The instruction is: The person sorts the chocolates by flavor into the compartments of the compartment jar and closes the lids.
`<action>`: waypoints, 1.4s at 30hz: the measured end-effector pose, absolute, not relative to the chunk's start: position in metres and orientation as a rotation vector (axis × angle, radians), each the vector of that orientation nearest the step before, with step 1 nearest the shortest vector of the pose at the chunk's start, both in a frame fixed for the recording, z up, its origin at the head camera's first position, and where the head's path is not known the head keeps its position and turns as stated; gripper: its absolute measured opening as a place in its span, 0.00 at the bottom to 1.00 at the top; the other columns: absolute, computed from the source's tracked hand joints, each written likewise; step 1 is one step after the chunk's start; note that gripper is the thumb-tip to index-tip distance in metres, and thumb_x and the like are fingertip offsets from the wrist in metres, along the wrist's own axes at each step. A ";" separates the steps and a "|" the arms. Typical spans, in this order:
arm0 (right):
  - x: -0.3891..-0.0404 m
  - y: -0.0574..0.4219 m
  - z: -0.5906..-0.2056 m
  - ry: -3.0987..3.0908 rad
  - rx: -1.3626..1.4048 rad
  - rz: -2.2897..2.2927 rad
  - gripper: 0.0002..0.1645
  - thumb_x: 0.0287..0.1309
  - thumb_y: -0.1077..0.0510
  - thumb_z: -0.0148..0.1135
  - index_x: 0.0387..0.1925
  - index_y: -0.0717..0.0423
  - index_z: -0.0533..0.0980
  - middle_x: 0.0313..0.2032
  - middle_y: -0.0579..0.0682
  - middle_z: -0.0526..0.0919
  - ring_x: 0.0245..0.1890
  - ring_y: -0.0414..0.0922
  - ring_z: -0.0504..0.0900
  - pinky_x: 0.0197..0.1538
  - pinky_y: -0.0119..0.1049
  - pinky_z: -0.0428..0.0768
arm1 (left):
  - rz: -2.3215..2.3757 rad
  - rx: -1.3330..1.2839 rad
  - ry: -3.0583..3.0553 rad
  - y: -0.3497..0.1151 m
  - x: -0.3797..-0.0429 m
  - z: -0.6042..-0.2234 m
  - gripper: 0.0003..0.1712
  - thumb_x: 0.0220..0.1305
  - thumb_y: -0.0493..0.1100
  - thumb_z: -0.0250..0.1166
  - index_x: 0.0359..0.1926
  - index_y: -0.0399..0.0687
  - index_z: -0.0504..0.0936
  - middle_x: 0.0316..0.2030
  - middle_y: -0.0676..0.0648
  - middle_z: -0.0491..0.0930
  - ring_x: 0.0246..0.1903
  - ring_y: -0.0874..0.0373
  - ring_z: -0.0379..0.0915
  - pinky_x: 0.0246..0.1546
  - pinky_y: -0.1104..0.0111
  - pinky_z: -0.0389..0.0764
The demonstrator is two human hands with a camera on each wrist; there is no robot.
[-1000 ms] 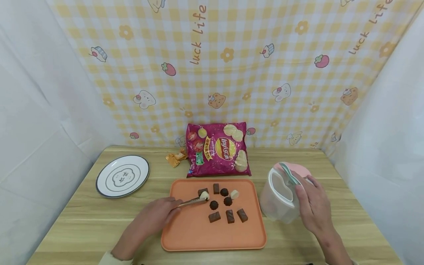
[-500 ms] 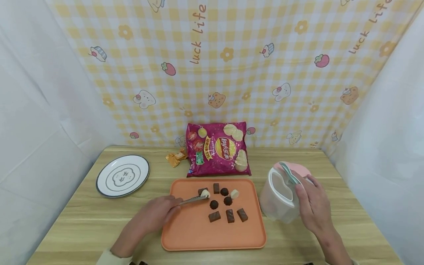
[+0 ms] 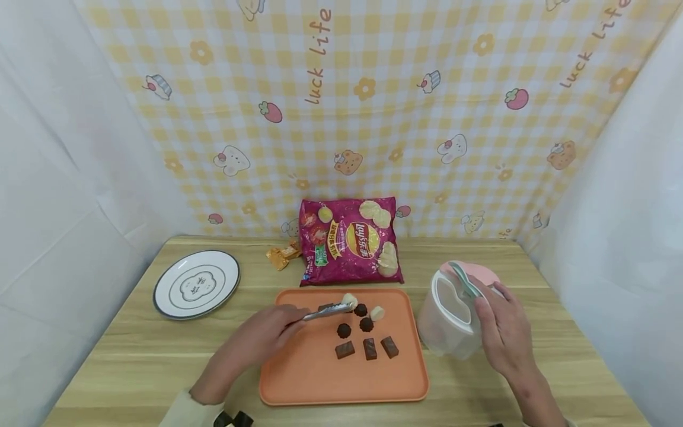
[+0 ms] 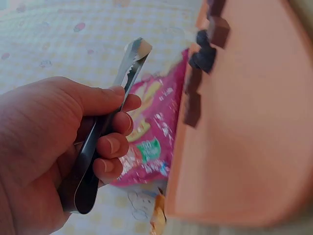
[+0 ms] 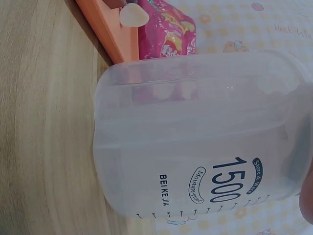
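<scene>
My left hand (image 3: 264, 335) grips metal tongs (image 4: 90, 161). Between the tong tips sits a white candy (image 3: 349, 300), held over the back part of the orange tray (image 3: 341, 388). Below and around it lie a second white candy (image 3: 377, 313), dark round chocolates (image 3: 344, 330) and brown rectangular chocolates (image 3: 370, 349). To the right of the tray, my right hand (image 3: 504, 323) holds a clear plastic storage jar (image 5: 195, 132) at its top, by the raised pale green flap (image 3: 464, 279). The jar's mouth faces up, and its side is marked 1500.
A purple chip bag (image 3: 352, 240) leans against the checked cloth behind the tray. Orange-wrapped sweets (image 3: 278, 258) lie at the bag's left. A white plate (image 3: 197, 284) with a dark rim rests at the table's left. The jar's pink lid part (image 3: 480, 271) shows behind its opening.
The tongs have lifted the white candy off its place near the tray's back left and carried it right and slightly back. My right hand and the jar have stayed still.
</scene>
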State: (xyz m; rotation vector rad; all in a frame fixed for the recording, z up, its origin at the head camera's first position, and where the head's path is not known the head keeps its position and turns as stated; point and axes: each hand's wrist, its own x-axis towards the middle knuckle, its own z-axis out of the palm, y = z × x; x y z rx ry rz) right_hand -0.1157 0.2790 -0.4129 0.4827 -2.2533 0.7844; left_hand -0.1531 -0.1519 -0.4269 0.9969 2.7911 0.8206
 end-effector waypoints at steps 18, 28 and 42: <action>-0.116 0.277 -0.411 -2.229 0.485 0.789 0.26 0.73 0.63 0.47 0.66 0.51 0.79 0.58 0.46 0.84 0.62 0.27 0.72 0.71 0.37 0.57 | 1.104 1.188 2.538 -0.088 -0.164 -0.400 0.16 0.80 0.43 0.57 0.60 0.45 0.84 0.31 0.53 0.78 0.22 0.67 0.62 0.24 0.72 0.67; -0.114 0.278 -0.411 -2.246 0.492 0.758 0.26 0.74 0.64 0.47 0.67 0.51 0.78 0.60 0.46 0.83 0.64 0.27 0.70 0.72 0.37 0.56 | 1.162 1.177 2.452 -0.053 -0.164 -0.392 0.15 0.80 0.42 0.57 0.57 0.46 0.86 0.22 0.58 0.68 0.17 0.66 0.58 0.20 0.73 0.63; -0.114 0.278 -0.413 -2.245 0.490 0.757 0.26 0.74 0.63 0.48 0.67 0.51 0.78 0.60 0.45 0.82 0.64 0.27 0.70 0.72 0.37 0.57 | 0.934 1.351 2.492 -0.021 -0.172 -0.376 0.16 0.82 0.44 0.53 0.59 0.49 0.84 0.22 0.56 0.65 0.18 0.65 0.59 0.22 0.75 0.64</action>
